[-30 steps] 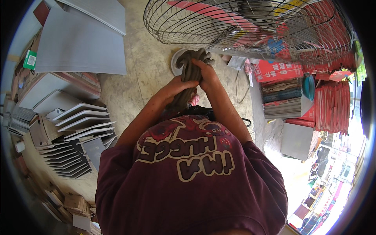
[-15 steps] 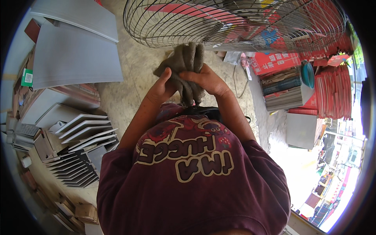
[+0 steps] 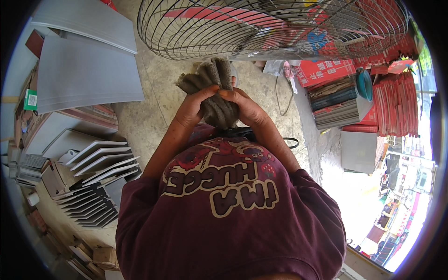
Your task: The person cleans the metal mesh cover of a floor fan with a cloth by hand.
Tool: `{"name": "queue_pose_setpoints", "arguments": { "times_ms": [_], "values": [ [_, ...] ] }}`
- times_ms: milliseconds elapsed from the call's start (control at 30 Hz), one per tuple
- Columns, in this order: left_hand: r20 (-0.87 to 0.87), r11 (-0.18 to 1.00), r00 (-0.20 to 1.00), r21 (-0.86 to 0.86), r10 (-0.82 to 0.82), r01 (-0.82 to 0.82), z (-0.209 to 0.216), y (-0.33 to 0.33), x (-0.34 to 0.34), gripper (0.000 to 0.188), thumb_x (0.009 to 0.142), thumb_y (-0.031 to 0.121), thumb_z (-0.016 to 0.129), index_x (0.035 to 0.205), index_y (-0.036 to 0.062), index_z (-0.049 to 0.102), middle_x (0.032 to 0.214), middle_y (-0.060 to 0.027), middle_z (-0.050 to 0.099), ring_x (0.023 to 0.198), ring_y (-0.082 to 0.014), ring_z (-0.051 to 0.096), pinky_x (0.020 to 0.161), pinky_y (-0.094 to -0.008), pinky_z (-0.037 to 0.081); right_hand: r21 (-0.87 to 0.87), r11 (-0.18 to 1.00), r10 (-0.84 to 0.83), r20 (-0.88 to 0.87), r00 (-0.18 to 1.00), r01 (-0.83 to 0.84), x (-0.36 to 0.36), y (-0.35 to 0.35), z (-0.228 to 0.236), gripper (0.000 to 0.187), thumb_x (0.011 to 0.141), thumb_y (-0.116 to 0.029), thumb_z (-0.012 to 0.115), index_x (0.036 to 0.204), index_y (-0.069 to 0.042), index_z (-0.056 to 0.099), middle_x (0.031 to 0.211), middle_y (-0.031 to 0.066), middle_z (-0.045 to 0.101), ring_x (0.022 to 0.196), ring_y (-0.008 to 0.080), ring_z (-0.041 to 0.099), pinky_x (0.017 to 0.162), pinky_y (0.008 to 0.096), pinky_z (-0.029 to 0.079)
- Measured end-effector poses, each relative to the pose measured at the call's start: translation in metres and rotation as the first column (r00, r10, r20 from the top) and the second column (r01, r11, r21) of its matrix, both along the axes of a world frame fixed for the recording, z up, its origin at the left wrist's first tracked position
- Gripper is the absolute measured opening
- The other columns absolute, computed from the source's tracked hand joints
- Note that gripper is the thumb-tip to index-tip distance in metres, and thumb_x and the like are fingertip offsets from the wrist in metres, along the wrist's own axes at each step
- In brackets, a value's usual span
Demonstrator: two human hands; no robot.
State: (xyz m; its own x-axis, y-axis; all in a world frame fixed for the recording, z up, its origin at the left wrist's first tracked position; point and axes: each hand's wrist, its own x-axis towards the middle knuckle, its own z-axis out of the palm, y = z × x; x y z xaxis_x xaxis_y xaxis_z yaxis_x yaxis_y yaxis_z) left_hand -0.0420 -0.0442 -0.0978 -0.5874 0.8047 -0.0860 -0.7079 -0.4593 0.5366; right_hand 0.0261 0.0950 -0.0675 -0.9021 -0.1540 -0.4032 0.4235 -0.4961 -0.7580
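So the person's got a bunched-up grey-brown cloth (image 3: 219, 110) in both hands, just above the middle of the frame. Left hand (image 3: 190, 108) has it from the left side, right hand (image 3: 250, 111) from the right, thumbs across the front, so the grip's clamped on it both ways. Big caged fan (image 3: 275, 32) fills the top, grey panels (image 3: 88, 72) sit upper left, and there's a teal basin (image 3: 364, 86) upper right.

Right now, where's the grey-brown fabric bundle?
Upper centre of the head view: the fabric bundle is gripped by the left hand and right hand, pictured below the fan.
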Motion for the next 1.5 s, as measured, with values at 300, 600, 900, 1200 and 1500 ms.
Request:
{"name": "queue_pose_setpoints", "arguments": {
  "times_ms": [300, 600, 900, 1200, 1500],
  "values": [
    [0.002, 0.981, 0.985, -0.087, 0.171, -0.171, 0.0, 0.008, 0.003, 0.044, 0.089, 0.018, 0.052, 0.125, -0.0044, 0.044, 0.121, -0.0142, 0.053, 0.114, -0.0237, 0.049, 0.099, -0.0342, 0.036, 0.296, 0.938, -0.111, -0.243, 0.964, 0.183, 0.008, -0.01, -0.007, 0.072, 0.079, -0.029, 0.067, 0.133, 0.003, 0.032, 0.122, 0.0114, 0.048, 0.112, 0.0178, 0.046, 0.096, 0.0308, 0.037],
    [0.193, 0.945, 0.931, -0.169, 0.31, -0.28, 0.003, 0.021, 0.014, 0.029, 0.085, 0.015, 0.061, 0.111, 0.004, 0.054, 0.103, -0.0045, 0.057, 0.095, -0.0141, 0.055, 0.082, -0.0285, 0.044, 0.787, 0.426, 0.039, -0.51, 0.859, 0.447, 0.011, -0.019, -0.022, 0.084, 0.068, -0.013, 0.072, 0.136, -0.006, 0.024, 0.116, 0.0225, 0.053, 0.106, 0.033, 0.056, 0.088, 0.0365, 0.045],
    [0.17, 0.976, 0.971, -0.171, 0.166, -0.137, -0.006, 0.021, 0.02, 0.037, 0.088, 0.022, 0.056, 0.119, 0.0027, 0.051, 0.116, -0.0077, 0.055, 0.106, -0.0166, 0.052, 0.091, -0.0304, 0.04, 0.756, 0.375, -0.055, -0.559, 0.827, 0.536, 0.022, -0.015, -0.034, 0.065, 0.073, -0.008, 0.065, 0.13, -0.003, 0.034, 0.1, 0.0212, 0.06, 0.092, 0.0347, 0.062, 0.076, 0.0368, 0.05],
    [-0.357, 0.998, 0.934, -0.059, -0.033, 0.012, 0.002, 0.025, 0.026, 0.063, 0.087, 0.041, 0.054, 0.132, 0.0015, 0.035, 0.126, -0.0111, 0.048, 0.117, -0.0202, 0.044, 0.1, -0.035, 0.031, 0.491, 0.327, -0.242, -0.782, 0.574, 0.807, 0.018, 0.027, 0.022, 0.043, 0.083, -0.005, 0.059, 0.121, -0.002, 0.041, 0.097, 0.0052, 0.056, 0.085, 0.0107, 0.053, 0.075, 0.0237, 0.045],
    [-0.391, 0.973, 0.902, -0.205, -0.185, 0.111, 0.0, 0.026, 0.025, 0.065, 0.088, 0.037, 0.052, 0.137, 0.0023, 0.029, 0.128, -0.014, 0.046, 0.119, -0.0219, 0.044, 0.098, -0.0347, 0.032, 0.451, 0.453, -0.567, -0.52, 0.639, 0.769, -0.019, 0.094, -0.036, 0.022, 0.084, -0.011, 0.06, 0.103, -0.002, 0.052, 0.09, 0.0025, 0.06, 0.079, 0.0084, 0.052, 0.069, 0.0218, 0.043]
  ]
}}
